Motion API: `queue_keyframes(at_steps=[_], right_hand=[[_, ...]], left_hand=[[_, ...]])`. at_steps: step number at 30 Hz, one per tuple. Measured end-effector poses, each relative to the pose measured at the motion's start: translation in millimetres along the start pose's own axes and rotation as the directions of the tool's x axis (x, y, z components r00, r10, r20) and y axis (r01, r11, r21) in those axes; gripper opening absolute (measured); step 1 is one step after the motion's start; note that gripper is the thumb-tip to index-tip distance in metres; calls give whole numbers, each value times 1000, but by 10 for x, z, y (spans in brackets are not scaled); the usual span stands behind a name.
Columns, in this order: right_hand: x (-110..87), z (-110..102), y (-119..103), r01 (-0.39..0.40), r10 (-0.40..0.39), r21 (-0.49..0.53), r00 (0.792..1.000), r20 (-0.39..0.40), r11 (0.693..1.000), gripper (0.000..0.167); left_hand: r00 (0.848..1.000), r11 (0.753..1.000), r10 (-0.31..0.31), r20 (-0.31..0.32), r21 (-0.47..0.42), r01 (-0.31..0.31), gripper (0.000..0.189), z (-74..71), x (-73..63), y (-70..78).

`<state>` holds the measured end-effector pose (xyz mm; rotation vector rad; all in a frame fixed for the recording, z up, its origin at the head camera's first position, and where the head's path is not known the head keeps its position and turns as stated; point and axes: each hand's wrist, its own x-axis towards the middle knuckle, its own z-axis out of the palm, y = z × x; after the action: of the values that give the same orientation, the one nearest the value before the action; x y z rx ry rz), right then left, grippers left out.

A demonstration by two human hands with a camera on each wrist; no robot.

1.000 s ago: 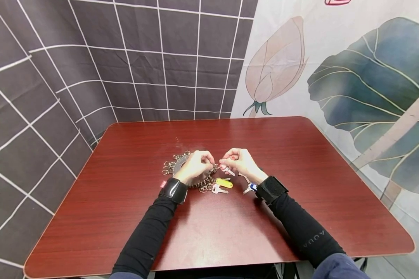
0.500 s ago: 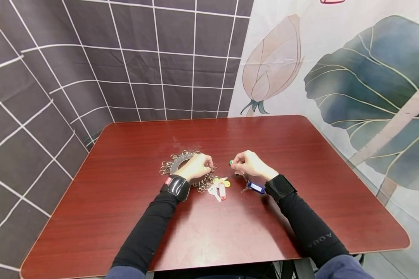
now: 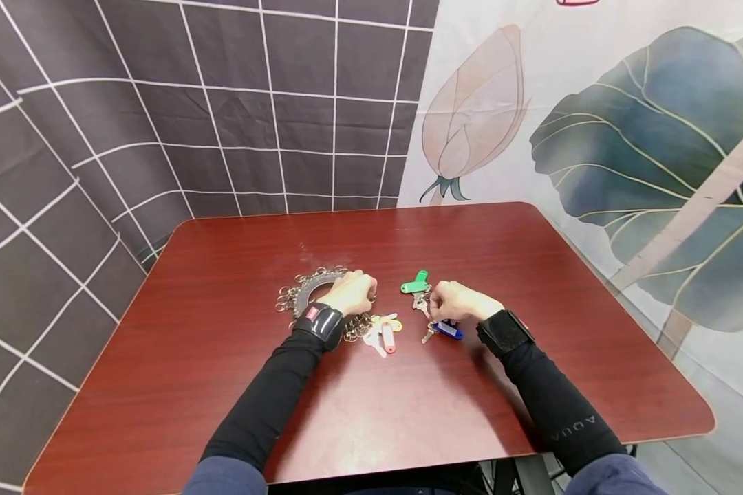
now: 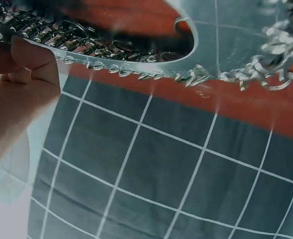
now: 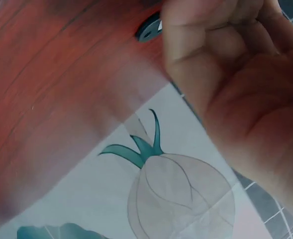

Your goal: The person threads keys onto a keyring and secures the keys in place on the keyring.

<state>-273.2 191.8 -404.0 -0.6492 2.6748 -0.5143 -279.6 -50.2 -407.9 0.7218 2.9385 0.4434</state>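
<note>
A large flat metal key ring (image 3: 305,292) hung with many small split rings lies left of the table's middle. My left hand (image 3: 351,293) grips its right side; in the left wrist view the thumb and fingers (image 4: 34,57) pinch its rim. Silver keys (image 3: 374,340), a yellow tag (image 3: 395,324) and a red tag (image 3: 388,338) hang at its lower right. My right hand (image 3: 461,301), fingers curled, is over a loose group of keys (image 3: 420,302). Beside it are green tags (image 3: 413,287) and a blue tag (image 3: 448,331). Its fingertips are hidden, so any hold cannot be seen.
The reddish-brown table (image 3: 254,392) extends around both hands. A dark grey gridded cloth (image 3: 235,124) hangs behind at left, and a white cloth with a painted flower bud (image 3: 470,110) at right.
My right hand has let go of the green tag, which now lies on the table, and has moved right and down toward the blue tag. The red tag has come down beside the yellow one.
</note>
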Motion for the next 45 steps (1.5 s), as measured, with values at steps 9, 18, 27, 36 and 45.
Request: queue_keyframes(at_steps=[9,18,27,36,45], right_hand=[[66,0,-8,178,-147,160,971,-190,971,12],[125,20,-67,270,-80,659,949,-304,702,18],[366,182,-375,152,31,779,976,-214,609,26],[499,303,-497,201,-58,578,965,-257,791,22],[526,324,-543,276,-99,574,942,-320,771,16]], left_hand=[[999,983,-49,-1,179,48,21,84,110,43],[989,955,95,-111,-271,-122,7,-6,161,-108],[984,863,87,-155,-482,-153,5,11,50,-184],[962,860,18,-274,-486,-154,5,57,-31,-159],[959,853,-18,-281,-505,-132,6,93,-81,-237]])
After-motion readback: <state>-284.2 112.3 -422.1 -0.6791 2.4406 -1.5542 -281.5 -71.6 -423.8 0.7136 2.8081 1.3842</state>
